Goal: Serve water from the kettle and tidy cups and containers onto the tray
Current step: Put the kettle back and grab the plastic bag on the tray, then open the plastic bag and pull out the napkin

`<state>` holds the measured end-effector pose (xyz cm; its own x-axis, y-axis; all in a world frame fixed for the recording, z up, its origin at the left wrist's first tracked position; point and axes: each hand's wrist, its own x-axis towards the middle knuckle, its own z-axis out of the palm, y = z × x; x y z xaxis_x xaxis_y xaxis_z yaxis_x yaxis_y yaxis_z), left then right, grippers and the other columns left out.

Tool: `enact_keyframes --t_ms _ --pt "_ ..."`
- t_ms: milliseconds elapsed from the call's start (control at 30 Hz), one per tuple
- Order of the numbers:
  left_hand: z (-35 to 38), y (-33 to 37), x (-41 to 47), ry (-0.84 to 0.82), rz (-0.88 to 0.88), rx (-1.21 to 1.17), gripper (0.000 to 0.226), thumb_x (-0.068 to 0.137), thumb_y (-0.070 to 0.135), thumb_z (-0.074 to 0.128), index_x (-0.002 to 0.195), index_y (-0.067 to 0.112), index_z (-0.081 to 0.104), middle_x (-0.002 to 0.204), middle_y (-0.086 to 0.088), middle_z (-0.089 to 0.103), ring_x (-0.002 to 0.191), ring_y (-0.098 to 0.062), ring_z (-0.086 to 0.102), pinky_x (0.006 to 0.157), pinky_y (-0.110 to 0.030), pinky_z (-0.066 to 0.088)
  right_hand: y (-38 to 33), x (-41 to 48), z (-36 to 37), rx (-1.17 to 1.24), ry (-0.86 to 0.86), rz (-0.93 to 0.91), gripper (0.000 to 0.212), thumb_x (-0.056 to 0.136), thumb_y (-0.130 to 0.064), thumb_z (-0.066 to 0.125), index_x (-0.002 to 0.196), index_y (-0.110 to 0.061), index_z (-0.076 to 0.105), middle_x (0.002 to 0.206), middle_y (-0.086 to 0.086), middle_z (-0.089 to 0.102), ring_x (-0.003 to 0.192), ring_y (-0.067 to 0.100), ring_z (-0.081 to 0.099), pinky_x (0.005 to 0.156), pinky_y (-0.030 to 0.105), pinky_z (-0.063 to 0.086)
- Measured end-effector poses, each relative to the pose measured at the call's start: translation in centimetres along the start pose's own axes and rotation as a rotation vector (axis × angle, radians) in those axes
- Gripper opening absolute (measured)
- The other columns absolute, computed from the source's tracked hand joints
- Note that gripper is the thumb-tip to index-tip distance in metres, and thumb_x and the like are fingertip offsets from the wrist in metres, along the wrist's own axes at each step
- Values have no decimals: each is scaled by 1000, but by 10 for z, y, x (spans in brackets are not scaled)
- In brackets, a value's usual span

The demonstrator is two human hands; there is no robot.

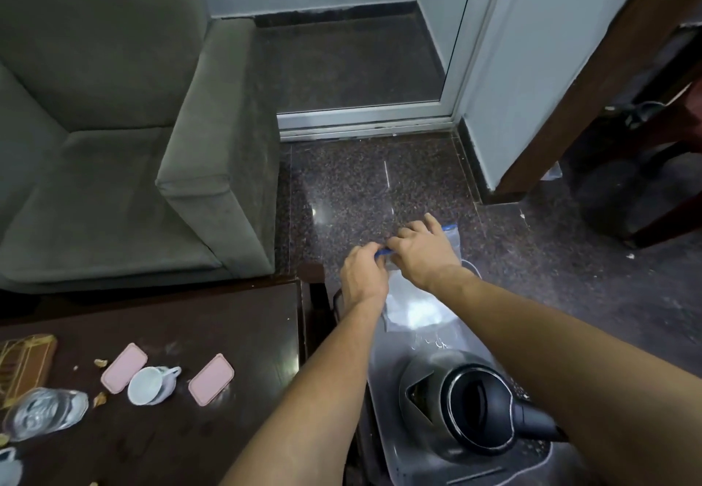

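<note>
A clear zip bag with a blue seal strip and white contents stands at the far end of the silver tray. My left hand and my right hand both pinch the blue strip at the bag's top, side by side. A black and steel kettle sits on the tray below my right forearm, lid shut. On the dark table to the left lies a white cup on its side, between two pink lids. A clear glass container rests near the table's left edge.
A grey armchair stands behind the table. A woven wooden box and crumbs lie at the table's left. Another white cup shows at the bottom left corner. Speckled floor and a white door frame lie ahead.
</note>
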<state>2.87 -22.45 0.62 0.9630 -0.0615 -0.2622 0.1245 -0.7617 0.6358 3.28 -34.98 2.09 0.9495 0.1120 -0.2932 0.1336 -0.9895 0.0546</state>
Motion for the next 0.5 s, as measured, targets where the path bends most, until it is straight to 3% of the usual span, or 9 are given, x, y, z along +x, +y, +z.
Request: enact_keyframes --t_ms 300,500 --pt "-46 26 -37 18 211 9 20 105 24 51 114 20 69 111 -1 62 99 -24 62 82 -36 46 14 -37 -49 -5 184 -137 36 105 -42 43 115 -20 69 111 1 68 116 28 54 122 51 15" --pt "-112 60 -60 85 296 3 22 106 25 48 116 18 66 114 -2 61 101 -25 62 83 -36 45 6 -64 -129 -57 414 -243 19 90 -34 72 84 -16 75 81 3 71 85 31 67 101 51 48"
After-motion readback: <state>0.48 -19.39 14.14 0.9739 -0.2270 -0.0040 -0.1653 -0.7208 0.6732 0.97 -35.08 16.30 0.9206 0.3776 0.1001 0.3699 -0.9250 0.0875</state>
